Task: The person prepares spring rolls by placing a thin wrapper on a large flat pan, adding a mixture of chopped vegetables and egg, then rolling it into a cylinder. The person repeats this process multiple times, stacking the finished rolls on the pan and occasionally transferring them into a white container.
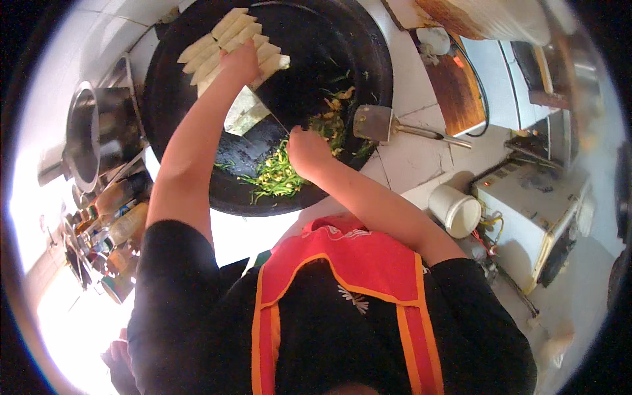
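My left hand (242,63) rests on a row of pale, flat-sided dough rolls (237,29), with its fingertips pressed on them. They lie at the upper left of a large, round black pan (301,29). My right hand (310,153) is closed near the pan's middle, around one end of a thin-edged flat tool that looks like a blade (269,111). Beside that edge lies a pale, whitish folded piece (245,111). Chopped green vegetables with yellow bits (276,173) are heaped below my right hand. More of the cooked mix (331,123) spreads to the right.
A metal spatula (374,123) lies across the pan's right rim, its handle over the tiles. A steel pot (89,136) and several bottles (123,222) stand at left. On the right are a white bucket (454,210), a white box-shaped appliance (528,197) and a wooden board (452,89).
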A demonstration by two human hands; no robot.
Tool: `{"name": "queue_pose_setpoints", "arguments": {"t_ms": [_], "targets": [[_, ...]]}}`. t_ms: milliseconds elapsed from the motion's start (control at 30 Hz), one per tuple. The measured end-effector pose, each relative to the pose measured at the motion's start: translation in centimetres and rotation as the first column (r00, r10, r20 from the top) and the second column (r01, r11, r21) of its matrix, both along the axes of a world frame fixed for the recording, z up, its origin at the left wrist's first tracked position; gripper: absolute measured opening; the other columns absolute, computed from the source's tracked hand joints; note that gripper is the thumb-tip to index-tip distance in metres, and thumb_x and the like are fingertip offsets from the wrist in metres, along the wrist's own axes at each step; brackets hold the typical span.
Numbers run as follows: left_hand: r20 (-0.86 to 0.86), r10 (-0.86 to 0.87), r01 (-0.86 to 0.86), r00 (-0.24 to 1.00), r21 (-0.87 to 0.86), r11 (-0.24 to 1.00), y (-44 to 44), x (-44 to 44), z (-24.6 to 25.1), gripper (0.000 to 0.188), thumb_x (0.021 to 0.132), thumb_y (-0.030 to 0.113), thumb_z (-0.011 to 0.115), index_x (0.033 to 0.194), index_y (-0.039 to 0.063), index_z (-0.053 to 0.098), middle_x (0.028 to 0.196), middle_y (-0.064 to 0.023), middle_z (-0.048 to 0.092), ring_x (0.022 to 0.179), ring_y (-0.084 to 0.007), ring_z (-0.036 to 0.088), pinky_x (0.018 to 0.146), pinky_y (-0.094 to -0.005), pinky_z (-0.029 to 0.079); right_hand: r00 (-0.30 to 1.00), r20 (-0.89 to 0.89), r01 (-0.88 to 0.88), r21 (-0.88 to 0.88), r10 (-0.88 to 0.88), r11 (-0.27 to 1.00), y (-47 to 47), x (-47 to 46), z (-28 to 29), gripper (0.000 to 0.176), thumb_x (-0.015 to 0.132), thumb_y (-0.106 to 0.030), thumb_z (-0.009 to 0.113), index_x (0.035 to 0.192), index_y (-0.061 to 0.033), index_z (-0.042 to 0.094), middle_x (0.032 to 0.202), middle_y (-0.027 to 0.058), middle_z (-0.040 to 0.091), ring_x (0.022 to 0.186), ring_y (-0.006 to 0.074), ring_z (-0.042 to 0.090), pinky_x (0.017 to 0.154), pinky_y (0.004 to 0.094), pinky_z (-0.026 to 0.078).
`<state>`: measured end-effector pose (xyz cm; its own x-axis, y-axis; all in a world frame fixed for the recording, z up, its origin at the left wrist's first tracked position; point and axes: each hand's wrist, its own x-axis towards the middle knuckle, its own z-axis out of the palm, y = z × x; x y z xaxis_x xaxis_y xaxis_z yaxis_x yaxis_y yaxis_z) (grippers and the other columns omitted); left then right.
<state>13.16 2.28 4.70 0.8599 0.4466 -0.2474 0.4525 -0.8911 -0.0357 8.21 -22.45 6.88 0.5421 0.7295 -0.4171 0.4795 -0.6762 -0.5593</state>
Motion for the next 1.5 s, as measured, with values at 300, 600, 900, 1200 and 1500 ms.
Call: {"name": "queue_pose_setpoints", "arguments": {"t_ms": [300,600,900,1200,1500], "targets": [[0.386,0.067,-0.018,0.92,-0.129,0.992,-9.6,-15.1,-0.7,0.041,0.073,0.018,0.075,0.108,0.008,0.057,0.113,-0.0133,0.052,0.107,-0.0352,0.047,0.087,-0.0436,0.041,0.995,-0.098,0.002,-0.056,-0.008,0.998,0.5,1.3,0.6,0.02,0.089,-0.014,0.051,0.097,0.0044,0.053,0.085,0.0253,0.065,0.082,0.0409,0.065,0.071,0.0481,0.053],[0.502,0.095,-0.15,0.86,0.069,0.986,-5.1,-13.5,-3.5,0.024,0.08,0.013,0.057,0.104,0.015,0.062,0.109,-0.0065,0.055,0.103,-0.0307,0.05,0.088,-0.0458,0.037,0.997,-0.075,0.004,-0.12,-0.014,0.993,-0.7,1.0,1.9,0.019,0.088,-0.014,0.051,0.093,0.0049,0.055,0.082,0.0257,0.065,0.082,0.0416,0.064,0.072,0.0489,0.052],[0.514,0.235,-0.311,0.825,0.065,0.948,-0.9,-12.4,-5.1,0.019,0.082,0.028,0.066,0.085,0.011,0.06,0.084,-0.0056,0.062,0.083,-0.0271,0.059,0.074,-0.0435,0.039,0.988,-0.154,-0.022,-0.206,-0.01,0.978,-3.0,1.1,3.3,0.022,0.088,-0.018,0.051,0.089,0.0032,0.058,0.083,0.0255,0.065,0.08,0.0424,0.064,0.072,0.0498,0.051],[0.58,0.048,-0.117,0.813,0.082,0.99,-4.4,-12.3,-3.5,0.011,0.086,0.016,0.06,0.095,0.009,0.06,0.096,-0.0103,0.058,0.094,-0.0306,0.053,0.082,-0.0436,0.038,0.979,-0.203,-0.061,-0.14,0.031,0.988,-2.7,3.4,3.0,0.027,0.089,-0.02,0.049,0.082,0.0029,0.06,0.082,0.0247,0.065,0.08,0.042,0.064,0.07,0.0487,0.052],[0.606,0.083,0.009,0.791,-0.147,0.989,-5.9,-10.4,-3.0,0.023,0.079,-0.004,0.055,0.101,0.002,0.058,0.101,-0.0183,0.058,0.099,-0.0381,0.053,0.088,-0.0449,0.042,0.962,0.087,0.248,0.115,-0.258,0.962,-19.1,13.3,9.2,0.03,0.086,-0.031,0.057,0.083,-0.0015,0.055,0.067,0.0218,0.06,0.066,0.0434,0.059,0.059,0.0511,0.046]]}}
